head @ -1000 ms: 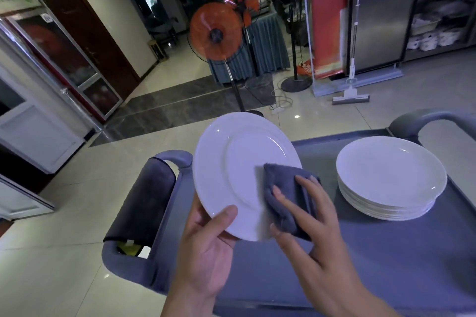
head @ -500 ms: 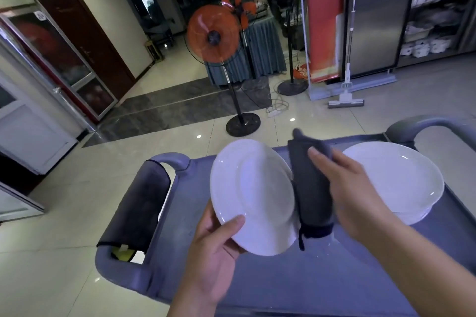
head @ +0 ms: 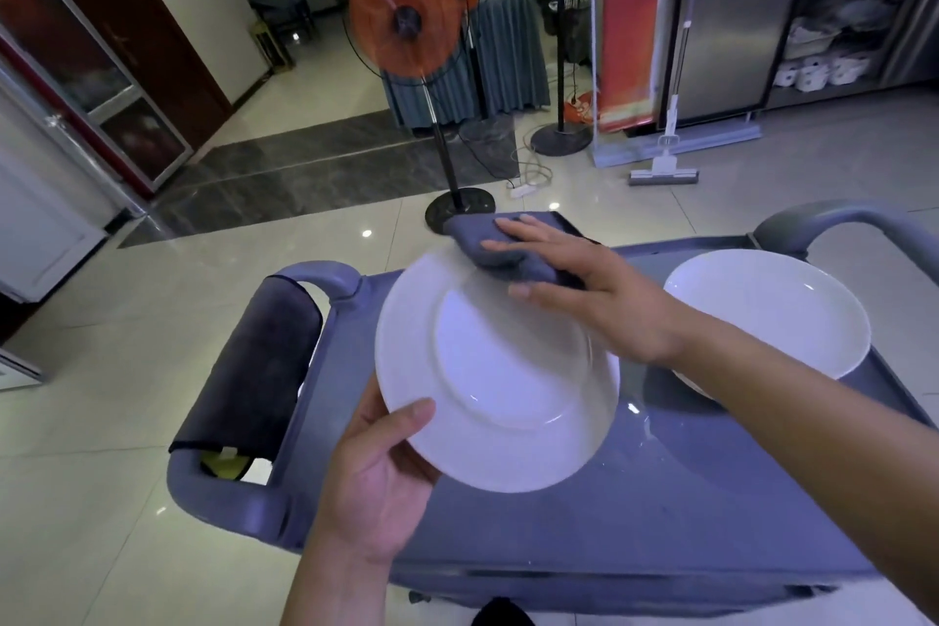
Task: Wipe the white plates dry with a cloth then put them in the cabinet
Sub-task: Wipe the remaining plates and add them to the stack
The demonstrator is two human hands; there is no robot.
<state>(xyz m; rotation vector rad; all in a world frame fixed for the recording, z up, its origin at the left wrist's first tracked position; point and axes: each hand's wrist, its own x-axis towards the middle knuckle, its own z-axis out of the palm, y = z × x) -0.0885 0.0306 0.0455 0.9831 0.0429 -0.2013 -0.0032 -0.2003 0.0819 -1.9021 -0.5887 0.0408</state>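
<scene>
My left hand (head: 378, 475) grips the near rim of a white plate (head: 495, 389), thumb on top, holding it underside up above the grey cart (head: 635, 513). My right hand (head: 589, 292) lies with straight fingers on a grey cloth (head: 500, 249) and presses it against the plate's far rim. A stack of white plates (head: 772, 315) stands on the cart to the right, partly hidden by my right forearm.
A dark cloth (head: 254, 366) hangs over the cart's left handle. An orange standing fan (head: 406, 10) and a mop (head: 665, 168) stand on the tiled floor beyond. Shelves with white dishes (head: 858, 0) are at the far right.
The plate has been turned underside up and tilted flatter. My right hand has moved the cloth from the plate's right side to its far rim.
</scene>
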